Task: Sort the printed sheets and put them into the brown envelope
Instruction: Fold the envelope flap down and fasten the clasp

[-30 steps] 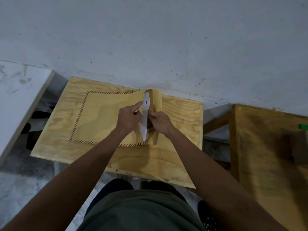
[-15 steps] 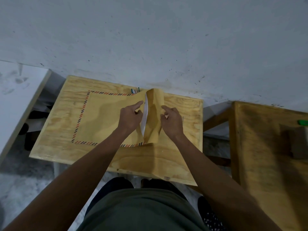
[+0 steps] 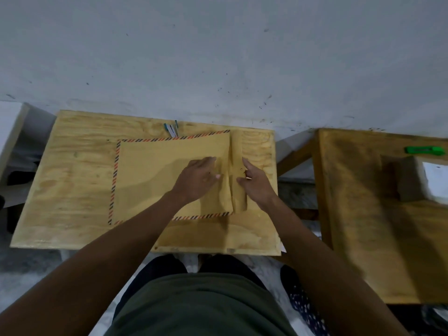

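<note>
Both hands, left hand (image 3: pixel 197 177) and right hand (image 3: pixel 254 181), fingers flat, are pressing my brown envelope (image 3: pixel 169 175); its flap (image 3: pixel 238 173) risks creasing crooked.

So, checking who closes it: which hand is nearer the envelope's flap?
Right hand: it touches the flap. The left hand rests beside it on the envelope body.
</note>
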